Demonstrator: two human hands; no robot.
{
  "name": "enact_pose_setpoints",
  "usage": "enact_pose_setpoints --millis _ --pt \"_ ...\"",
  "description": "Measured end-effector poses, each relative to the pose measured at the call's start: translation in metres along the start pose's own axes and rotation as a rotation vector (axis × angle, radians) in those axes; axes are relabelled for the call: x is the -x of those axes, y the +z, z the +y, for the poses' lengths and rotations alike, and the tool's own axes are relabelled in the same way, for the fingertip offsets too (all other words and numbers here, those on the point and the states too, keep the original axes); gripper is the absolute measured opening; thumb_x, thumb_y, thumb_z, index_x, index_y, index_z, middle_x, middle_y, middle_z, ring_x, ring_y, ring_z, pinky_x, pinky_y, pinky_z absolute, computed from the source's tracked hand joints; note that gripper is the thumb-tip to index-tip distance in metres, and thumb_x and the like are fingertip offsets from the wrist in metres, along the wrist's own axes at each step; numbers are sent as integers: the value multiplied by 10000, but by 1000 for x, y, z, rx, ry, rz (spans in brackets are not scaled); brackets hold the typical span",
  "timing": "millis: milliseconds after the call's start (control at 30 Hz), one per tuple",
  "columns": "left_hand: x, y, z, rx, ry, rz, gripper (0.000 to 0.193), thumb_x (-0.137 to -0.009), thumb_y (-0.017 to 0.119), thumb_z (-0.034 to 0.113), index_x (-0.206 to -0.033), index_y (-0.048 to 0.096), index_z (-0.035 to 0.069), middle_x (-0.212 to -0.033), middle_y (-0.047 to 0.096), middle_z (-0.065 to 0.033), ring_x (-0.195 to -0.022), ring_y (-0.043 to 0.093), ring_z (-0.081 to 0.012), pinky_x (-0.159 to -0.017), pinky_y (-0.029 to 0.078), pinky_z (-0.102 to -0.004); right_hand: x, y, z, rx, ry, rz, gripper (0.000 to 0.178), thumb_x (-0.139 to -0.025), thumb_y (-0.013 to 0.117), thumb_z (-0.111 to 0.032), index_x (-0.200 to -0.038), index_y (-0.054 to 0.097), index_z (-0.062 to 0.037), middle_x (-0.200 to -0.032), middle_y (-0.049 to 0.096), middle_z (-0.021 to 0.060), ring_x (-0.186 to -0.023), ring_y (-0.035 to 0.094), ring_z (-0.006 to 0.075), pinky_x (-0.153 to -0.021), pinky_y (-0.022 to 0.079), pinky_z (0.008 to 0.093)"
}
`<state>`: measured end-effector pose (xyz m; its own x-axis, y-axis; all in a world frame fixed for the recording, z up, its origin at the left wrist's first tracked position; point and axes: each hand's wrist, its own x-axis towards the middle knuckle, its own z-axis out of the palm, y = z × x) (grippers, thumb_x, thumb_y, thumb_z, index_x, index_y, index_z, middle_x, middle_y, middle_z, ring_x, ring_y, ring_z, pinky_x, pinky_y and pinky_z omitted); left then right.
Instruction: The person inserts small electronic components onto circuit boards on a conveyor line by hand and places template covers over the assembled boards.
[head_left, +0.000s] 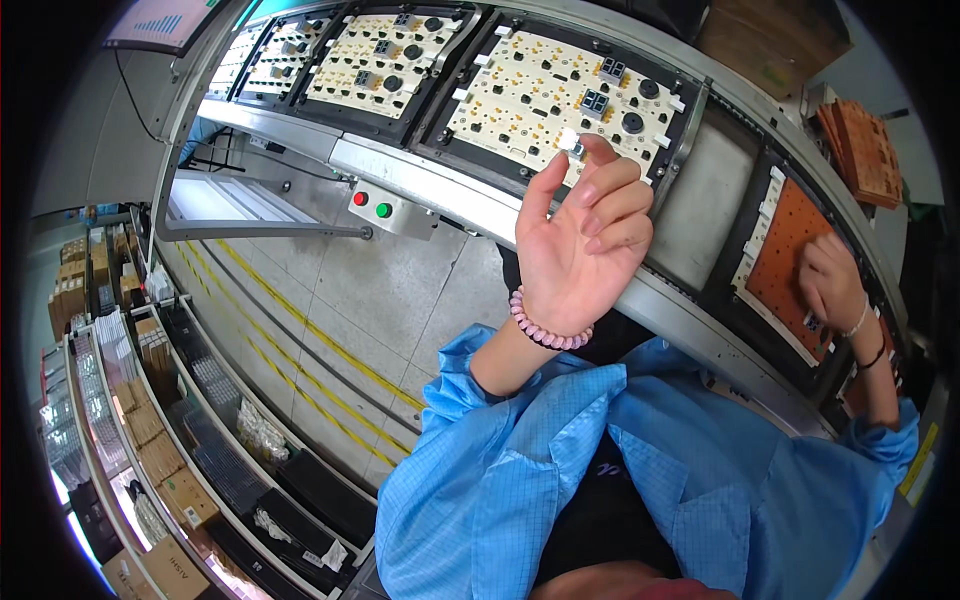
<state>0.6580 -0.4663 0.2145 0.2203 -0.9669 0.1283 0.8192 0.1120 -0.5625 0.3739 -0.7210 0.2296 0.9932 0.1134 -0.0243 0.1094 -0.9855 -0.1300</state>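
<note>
My left hand (pixel 585 225) is raised palm-up over the near edge of a cream circuit board (pixel 515 85). Its thumb and forefinger close around a small pale digit display (pixel 573 146); the other fingers curl inward. Two dark digit displays (pixel 594 104) and round black parts (pixel 632 122) sit farther up that board. On the right, my right hand (pixel 830 280) is closed and bent down over an orange-brown board (pixel 790 260) in a black frame. A small dark and light piece (pixel 812 322) shows by its fingertips; the fingers hide whatever they grip.
More framed cream boards (pixel 372 62) line the conveyor to the left. A grey metal plate (pixel 708 200) lies between the two nearer frames. A button box (pixel 392 208) hangs on the front rail. Stacked orange-brown boards (pixel 862 150) stand far right; loaded shelves (pixel 200 430) stand left.
</note>
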Motion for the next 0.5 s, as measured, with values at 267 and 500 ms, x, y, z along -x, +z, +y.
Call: enact_pose_setpoints --millis 267,500 --pt "3 -5 -18 -22 -48 30 269 -1039 443 267 -1139 591 67 -787 430 7 -657 369 -101 -579 338 -243 -140 -35 -76 -713 120 223 809 -790 774 -135 -1477 357 -45 -829 513 24 -748 461 146 -765 430 291" --pt "16 -11 -22 -264 88 35 207 -1039 421 248 -975 546 95 -656 365 29 -575 341 -81 -566 335 -233 -182 -52 -117 -1041 268 -199 791 -909 721 -103 -1526 233 -16 -1017 646 68 -834 594 74 -714 477 214"
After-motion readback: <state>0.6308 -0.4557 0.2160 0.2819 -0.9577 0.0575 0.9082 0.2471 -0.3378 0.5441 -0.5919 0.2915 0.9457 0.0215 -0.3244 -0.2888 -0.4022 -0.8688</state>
